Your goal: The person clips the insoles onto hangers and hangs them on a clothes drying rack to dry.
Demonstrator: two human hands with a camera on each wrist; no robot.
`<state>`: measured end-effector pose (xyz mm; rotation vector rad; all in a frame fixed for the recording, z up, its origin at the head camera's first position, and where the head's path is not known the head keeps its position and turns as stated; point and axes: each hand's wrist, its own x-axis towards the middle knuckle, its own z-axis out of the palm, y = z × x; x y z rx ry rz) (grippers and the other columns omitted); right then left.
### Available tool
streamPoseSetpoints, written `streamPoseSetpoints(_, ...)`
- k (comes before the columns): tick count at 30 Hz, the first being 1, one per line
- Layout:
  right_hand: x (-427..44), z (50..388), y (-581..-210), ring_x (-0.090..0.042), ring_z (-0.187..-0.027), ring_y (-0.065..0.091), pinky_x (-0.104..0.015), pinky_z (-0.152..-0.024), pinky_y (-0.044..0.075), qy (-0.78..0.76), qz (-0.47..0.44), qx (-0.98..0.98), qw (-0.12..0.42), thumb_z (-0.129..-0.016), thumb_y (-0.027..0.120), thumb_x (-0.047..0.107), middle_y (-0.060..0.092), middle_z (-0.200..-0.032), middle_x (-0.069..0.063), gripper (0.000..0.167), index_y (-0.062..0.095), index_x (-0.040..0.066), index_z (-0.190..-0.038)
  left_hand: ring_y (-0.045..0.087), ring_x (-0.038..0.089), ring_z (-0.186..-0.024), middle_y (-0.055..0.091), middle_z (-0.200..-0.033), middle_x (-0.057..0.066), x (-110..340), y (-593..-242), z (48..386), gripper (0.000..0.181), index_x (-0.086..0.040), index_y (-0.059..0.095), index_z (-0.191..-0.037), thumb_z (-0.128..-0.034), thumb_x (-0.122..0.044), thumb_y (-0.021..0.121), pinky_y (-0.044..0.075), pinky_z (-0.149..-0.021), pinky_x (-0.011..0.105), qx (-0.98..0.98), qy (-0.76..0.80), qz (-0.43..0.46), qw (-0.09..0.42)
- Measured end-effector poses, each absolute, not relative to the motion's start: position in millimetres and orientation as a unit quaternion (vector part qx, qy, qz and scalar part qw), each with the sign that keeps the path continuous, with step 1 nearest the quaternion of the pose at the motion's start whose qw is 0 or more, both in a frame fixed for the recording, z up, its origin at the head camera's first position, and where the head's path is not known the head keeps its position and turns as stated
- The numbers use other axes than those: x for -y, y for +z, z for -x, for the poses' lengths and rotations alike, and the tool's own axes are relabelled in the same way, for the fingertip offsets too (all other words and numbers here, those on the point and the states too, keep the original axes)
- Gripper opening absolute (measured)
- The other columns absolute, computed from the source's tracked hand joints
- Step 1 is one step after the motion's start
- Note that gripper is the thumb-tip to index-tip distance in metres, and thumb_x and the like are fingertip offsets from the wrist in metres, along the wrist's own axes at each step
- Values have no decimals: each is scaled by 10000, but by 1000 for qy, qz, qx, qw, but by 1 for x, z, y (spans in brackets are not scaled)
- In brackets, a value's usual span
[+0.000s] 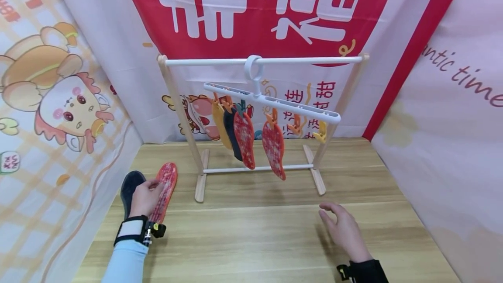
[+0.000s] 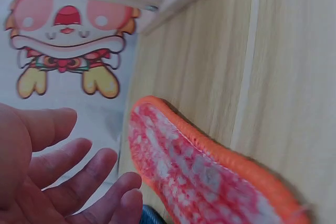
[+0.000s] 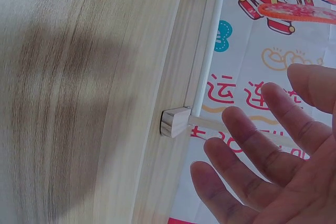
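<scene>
The left hand (image 1: 146, 196) has thumb and fingers loosely bent and well parted, with nothing visibly in their hold; the red sole (image 1: 168, 182) lies flat on the table (image 1: 251, 239) just beside and partly under its fingertips, while the dark sole (image 1: 131, 185) lies on its other side, partly covered by the hand. Whether a fingertip touches the red sole I cannot tell, and that is probably the first weak spot: a thin thing lying flat offers little edge, so a pinch that comes in too high could slip off or merely push it along. With both soles so close under one hand, a wide grasp might also drag the dark one. The right hand (image 1: 346, 230), empty with its fingers spread, hovers well apart from them, nearer the person than the rack's (image 1: 178, 108) right foot. Beyond both hands, the hanger (image 1: 271, 100) hangs by a single ring from the rail (image 1: 306, 60) (its bar runs aslant, though turned or tipped is hard to judge), so a one-sided tug would likely swing it and knock the hung soles (image 1: 273, 143) together. The bare orange clip (image 1: 295, 125) and yellow clip (image 1: 321, 132), up beyond the right hand, look small enough that a shallow bite could let a sole drop.
</scene>
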<state>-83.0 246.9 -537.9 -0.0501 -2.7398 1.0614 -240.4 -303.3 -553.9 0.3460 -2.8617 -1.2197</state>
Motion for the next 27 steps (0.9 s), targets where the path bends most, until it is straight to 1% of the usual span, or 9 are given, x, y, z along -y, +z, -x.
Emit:
streamPoseSetpoints(7, -248, 82, -535, -393, -1146, 582, -574, -954, 438, 356, 20, 928, 109, -981, 640, 162, 656, -1209, -171, 260, 667, 30, -1203, 541, 483, -1148, 537, -1276, 365, 307, -562, 271, 550, 141, 445, -1385, -1004, -240, 553, 426, -959, 576, 941, -329, -77, 3)
streamPoseSetpoints(12, -249, 81, -532, -396, -1142, 584, -573, -957, 438, 351, 17, 929, 120, -970, 651, 147, 655, -1211, -176, 254, 671, 25, -1192, 505, 535, -1142, 509, -1288, 390, 309, -566, 286, 592, 155, 435, -1377, -964, -245, 578, 381, -974, 617, 952, -296, -73, -7)
streamPoseSetpoints(14, -250, 81, -532, -397, -1137, 586, -571, -955, 440, 350, 16, 929, 123, -965, 655, 138, 655, -1207, -178, 251, 672, 22, -1187, 514, 550, -1080, 543, -1238, 387, 311, -570, 292, 567, 144, 495, -1328, -934, -249, 604, 375, -936, 628, 957, -279, -72, -5)
streamPoseSetpoints(16, -250, 81, -531, -400, -1134, 586, -572, -954, 440, 349, 16, 929, 124, -962, 656, 130, 654, -1206, -182, 250, 672, 17, -1185, 508, 558, -1019, 568, -1175, 388, 312, -575, 297, 511, 126, 560, -1249, -908, -251, 622, 363, -884, 627, 963, -261, -71, -5)
streamPoseSetpoints(19, -252, 82, -530, -399, -1136, 585, -570, -955, 440, 349, 18, 929, 123, -961, 656, 129, 653, -1209, -182, 249, 672, 21, -1185, 486, 541, -963, 569, -1109, 385, 314, -581, 303, 467, 111, 589, -1176, -902, -266, 625, 372, -812, 603, 966, -244, -84, -20)
streamPoseSetpoints(20, -252, 82, -529, -398, -1138, 585, -568, -956, 440, 349, 20, 929, 123, -963, 655, 132, 653, -1210, -180, 247, 672, 25, -1185, 478, 546, -967, 562, -1113, 387, 314, -581, 304, 472, 107, 585, -1181, -909, -277, 620, 380, -806, 601, 966, -239, -90, -27)
streamPoseSetpoints(23, -253, 81, -527, -404, -1137, 585, -570, -951, 442, 344, 23, 930, 127, -965, 656, 139, 653, -1208, -186, 244, 676, 28, -1181, 454, 556, -1010, 523, -1191, 395, 313, -580, 307, 533, 92, 542, -1287, -935, -305, 602, 400, -819, 613, 963, -240, -110, -51)
streamPoseSetpoints(27, -253, 80, -523, -423, -1134, 581, -585, -945, 438, 341, 28, 931, 130, -971, 648, 146, 649, -1200, -208, 249, 674, 17, -1182, 477, 577, -1079, 505, -1250, 402, 313, -578, 312, 661, 128, 454, -1354, -909, -317, 657, 416, -886, 623, 962, -245, -100, -62)
